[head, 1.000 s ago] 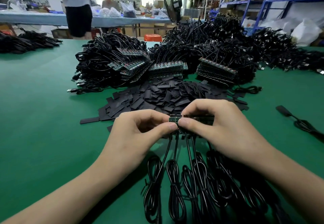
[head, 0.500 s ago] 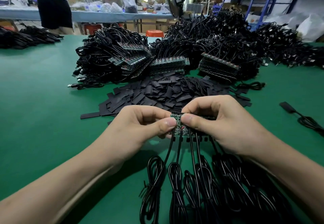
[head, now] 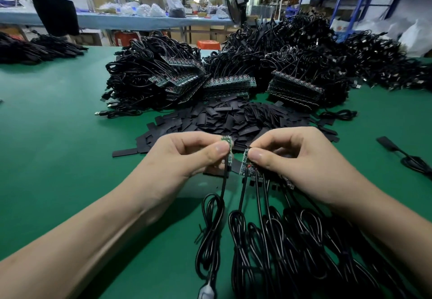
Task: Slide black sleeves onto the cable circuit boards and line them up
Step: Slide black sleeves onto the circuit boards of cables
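My left hand (head: 187, 158) pinches a single small green circuit board (head: 228, 151) held on edge, its black cable (head: 214, 224) hanging down to the mat. A short gap to the right, my right hand (head: 297, 163) grips the rest of the board strip (head: 246, 164), tilted, with several black cables (head: 280, 240) trailing toward me. A heap of flat black sleeves (head: 236, 118) lies just beyond both hands on the green mat (head: 58, 146). Most of the strip is hidden under my right fingers.
Behind the sleeves sit large piles of coiled cables with stacked board strips (head: 229, 83). One sleeved cable (head: 397, 151) lies at the right. More cables (head: 35, 48) are at the far left. Two people stand by a blue table (head: 131, 20) in the back.
The strip was held in one piece between both hands; now the leftmost board has come apart from it and sits in my left hand, a little to the left. Both hands rose slightly.
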A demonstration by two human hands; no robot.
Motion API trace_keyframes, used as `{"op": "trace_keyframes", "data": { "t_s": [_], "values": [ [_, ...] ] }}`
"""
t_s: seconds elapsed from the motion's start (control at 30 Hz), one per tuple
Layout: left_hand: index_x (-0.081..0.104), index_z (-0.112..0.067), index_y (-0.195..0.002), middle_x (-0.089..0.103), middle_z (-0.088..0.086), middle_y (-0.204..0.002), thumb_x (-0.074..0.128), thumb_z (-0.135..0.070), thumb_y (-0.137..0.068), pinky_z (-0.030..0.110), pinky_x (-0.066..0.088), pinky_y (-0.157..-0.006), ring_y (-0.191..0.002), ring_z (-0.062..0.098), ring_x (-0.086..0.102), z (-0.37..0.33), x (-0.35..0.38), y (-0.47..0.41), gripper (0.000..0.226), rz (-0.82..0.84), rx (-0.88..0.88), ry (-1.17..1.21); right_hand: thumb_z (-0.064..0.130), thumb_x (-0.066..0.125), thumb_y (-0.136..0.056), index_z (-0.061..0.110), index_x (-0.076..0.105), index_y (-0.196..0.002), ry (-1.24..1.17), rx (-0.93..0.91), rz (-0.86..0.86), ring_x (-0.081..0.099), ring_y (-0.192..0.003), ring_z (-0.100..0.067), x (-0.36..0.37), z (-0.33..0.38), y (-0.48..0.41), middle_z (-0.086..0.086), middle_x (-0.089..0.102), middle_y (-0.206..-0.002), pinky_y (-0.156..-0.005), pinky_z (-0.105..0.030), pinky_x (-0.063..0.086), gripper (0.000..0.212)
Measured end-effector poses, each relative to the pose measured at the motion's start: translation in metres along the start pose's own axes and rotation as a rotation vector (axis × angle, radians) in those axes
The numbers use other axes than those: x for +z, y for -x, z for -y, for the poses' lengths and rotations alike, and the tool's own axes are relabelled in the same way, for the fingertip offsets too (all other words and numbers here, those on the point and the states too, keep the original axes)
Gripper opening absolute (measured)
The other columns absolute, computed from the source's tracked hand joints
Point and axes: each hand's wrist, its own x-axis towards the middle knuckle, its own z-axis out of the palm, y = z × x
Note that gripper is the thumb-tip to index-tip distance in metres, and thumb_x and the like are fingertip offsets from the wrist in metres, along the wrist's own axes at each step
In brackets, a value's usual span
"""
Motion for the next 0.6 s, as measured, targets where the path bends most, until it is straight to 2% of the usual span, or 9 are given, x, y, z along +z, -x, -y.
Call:
{"op": "trace_keyframes", "data": {
  "t_s": [0.07, 0.17, 0.23, 0.3, 0.37, 0.43, 0.5, 0.53, 0.6],
  "values": [
    [0.081, -0.022, -0.084, 0.073, -0.004, -0.079, 0.079, -0.034, -0.073, 0.014, 0.051, -0.070, -0.072, 0.004, 0.063, 0.001, -0.001, -0.001, 0.016, -0.062, 0.084, -0.041, 0.043, 0.071, -0.089, 0.036, 0.079, -0.094, 0.118, -0.050, -0.098, 0.067, -0.094, 0.004, 0.003, 0.001, 0.004, 0.020, 0.075, -0.096, -0.085, -0.025, 0.049, 0.012],
    [0.080, -0.024, -0.083, 0.074, -0.006, -0.082, 0.080, -0.029, -0.079, 0.014, 0.051, -0.074, -0.078, 0.005, 0.065, 0.005, 0.002, -0.001, 0.006, -0.063, 0.197, -0.105, 0.043, 0.072, -0.091, 0.038, 0.079, -0.100, 0.205, -0.176, -0.098, 0.061, -0.114, 0.001, 0.014, 0.009, 0.008, 0.028, 0.069, -0.107, -0.096, -0.027, 0.047, 0.012],
    [0.078, -0.025, -0.081, 0.073, -0.006, -0.083, 0.084, -0.029, -0.082, 0.016, 0.052, -0.076, -0.080, 0.007, 0.067, 0.006, 0.005, 0.001, 0.007, -0.046, 0.241, -0.141, 0.042, 0.073, -0.089, 0.035, 0.079, -0.094, 0.177, -0.173, -0.069, 0.063, -0.108, 0.000, 0.023, 0.012, 0.010, 0.025, 0.071, -0.101, -0.095, -0.027, 0.047, 0.011],
    [0.077, -0.025, -0.079, 0.073, -0.009, -0.080, 0.081, -0.029, -0.084, 0.014, 0.052, -0.074, -0.077, 0.004, 0.067, 0.005, 0.007, 0.001, 0.007, -0.043, 0.264, -0.134, 0.037, 0.072, -0.090, 0.031, 0.079, -0.086, 0.096, -0.152, -0.047, 0.068, -0.094, -0.004, 0.026, 0.016, 0.010, 0.017, 0.075, -0.089, -0.089, -0.032, 0.051, 0.009],
    [0.076, -0.022, -0.082, 0.074, -0.011, -0.080, 0.073, -0.031, -0.091, 0.012, 0.050, -0.072, -0.076, 0.000, 0.066, 0.005, 0.006, 0.000, 0.013, -0.084, 0.278, -0.202, 0.029, 0.070, -0.094, 0.024, 0.078, -0.083, -0.091, -0.161, 0.002, 0.073, -0.087, -0.010, 0.022, 0.020, 0.011, 0.008, 0.078, -0.086, -0.080, -0.029, 0.057, 0.015],
    [0.078, -0.023, -0.091, 0.074, -0.011, -0.086, 0.070, -0.032, -0.093, 0.017, 0.049, -0.076, -0.082, 0.003, 0.067, 0.009, -0.003, -0.003, 0.013, -0.169, 0.322, -0.550, 0.029, 0.067, -0.094, 0.021, 0.078, -0.084, -0.375, -0.167, 0.041, 0.077, -0.084, -0.018, 0.014, 0.026, 0.011, -0.002, 0.079, -0.086, -0.070, -0.025, 0.060, 0.017],
    [0.080, -0.029, -0.099, 0.069, -0.014, -0.092, 0.072, -0.031, -0.092, 0.025, 0.048, -0.081, -0.089, 0.006, 0.062, 0.012, -0.009, -0.004, 0.010, -0.169, 0.368, -0.996, 0.037, 0.067, -0.090, 0.025, 0.077, -0.083, -0.600, -0.183, 0.026, 0.075, -0.073, -0.017, 0.000, 0.031, 0.009, 0.000, 0.075, -0.076, -0.061, -0.024, 0.058, 0.017],
    [0.079, -0.032, -0.102, 0.067, -0.015, -0.094, 0.072, -0.035, -0.091, 0.029, 0.048, -0.085, -0.092, 0.007, 0.059, 0.013, -0.011, -0.003, 0.013, -0.123, 0.350, -1.134, 0.041, 0.066, -0.089, 0.027, 0.076, -0.083, -0.663, -0.208, -0.001, 0.071, -0.067, -0.013, -0.009, 0.032, 0.007, 0.005, 0.071, -0.071, -0.060, -0.023, 0.056, 0.018],
    [0.078, -0.037, -0.107, 0.062, -0.019, -0.096, 0.069, -0.046, -0.091, 0.035, 0.048, -0.089, -0.099, 0.008, 0.056, 0.014, -0.011, -0.003, 0.021, -0.043, 0.288, -1.253, 0.047, 0.066, -0.087, 0.029, 0.074, -0.085, -0.739, -0.227, -0.034, 0.059, -0.057, -0.005, -0.031, 0.031, 0.001, 0.013, 0.060, -0.063, -0.057, -0.019, 0.051, 0.020]
  ]
}}
